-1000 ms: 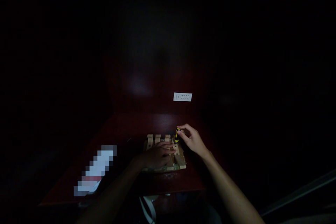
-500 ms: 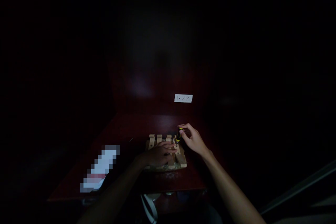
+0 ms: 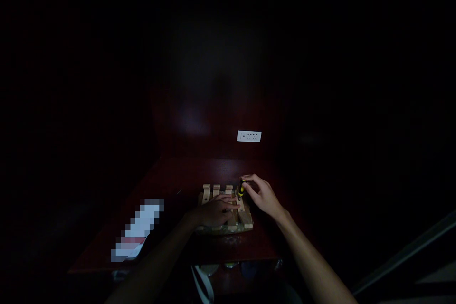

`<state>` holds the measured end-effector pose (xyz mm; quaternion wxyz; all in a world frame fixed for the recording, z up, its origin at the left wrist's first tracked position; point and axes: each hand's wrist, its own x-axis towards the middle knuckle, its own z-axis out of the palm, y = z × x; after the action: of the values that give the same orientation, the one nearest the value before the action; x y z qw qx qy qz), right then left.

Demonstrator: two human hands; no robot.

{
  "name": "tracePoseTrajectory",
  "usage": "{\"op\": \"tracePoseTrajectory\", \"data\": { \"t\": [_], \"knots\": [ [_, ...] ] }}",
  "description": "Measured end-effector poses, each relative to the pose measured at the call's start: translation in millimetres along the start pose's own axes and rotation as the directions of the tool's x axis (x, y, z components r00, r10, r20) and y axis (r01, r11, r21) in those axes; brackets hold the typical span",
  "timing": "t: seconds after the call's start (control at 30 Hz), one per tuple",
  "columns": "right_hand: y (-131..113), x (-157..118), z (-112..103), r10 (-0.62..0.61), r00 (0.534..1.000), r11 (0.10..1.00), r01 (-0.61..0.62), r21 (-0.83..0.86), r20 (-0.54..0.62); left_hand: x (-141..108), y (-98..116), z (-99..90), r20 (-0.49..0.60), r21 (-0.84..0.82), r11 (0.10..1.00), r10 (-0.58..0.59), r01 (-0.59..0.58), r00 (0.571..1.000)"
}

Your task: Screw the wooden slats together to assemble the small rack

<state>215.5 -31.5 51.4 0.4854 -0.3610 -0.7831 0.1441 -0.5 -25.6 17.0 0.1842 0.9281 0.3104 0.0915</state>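
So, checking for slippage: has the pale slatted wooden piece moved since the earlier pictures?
No: against the white rectangular wall socket, the wooden piece shows no clear shift either way.

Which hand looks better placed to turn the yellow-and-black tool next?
Likely the right hand: it grips the yellow-and-black tool, whose tip points down at the slatted wooden piece. The left hand lies flat across that piece, so it seems better placed for steadying.
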Motion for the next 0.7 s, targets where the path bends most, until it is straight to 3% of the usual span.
{"op": "tracePoseTrajectory", "data": {
  "t": [0.13,0.33,0.5,0.7],
  "knots": [
    [-2.2,0.9,0.4,-0.023,0.999,0.999,0.023,-0.025,-0.033,1.0,-3.1,2.6,-0.005,-0.002,1.000,-0.005,0.005,1.000],
    [-3.2,2.6,1.0,-0.042,0.999,0.999,0.042,-0.014,0.017,1.6,-3.7,1.1,0.001,-0.005,1.000,0.004,-0.004,1.000],
    [0.5,3.4,0.3,-0.028,0.998,0.998,0.025,-0.065,-0.050,1.2,-0.7,-4.0,0.023,-0.012,1.000,0.011,-0.011,1.000],
    [-3.2,3.1,-2.0,-0.052,0.998,0.999,0.051,0.012,0.036,1.9,2.6,-6.2,0.042,-0.004,1.000,-0.009,0.009,0.999]
  ]
}}
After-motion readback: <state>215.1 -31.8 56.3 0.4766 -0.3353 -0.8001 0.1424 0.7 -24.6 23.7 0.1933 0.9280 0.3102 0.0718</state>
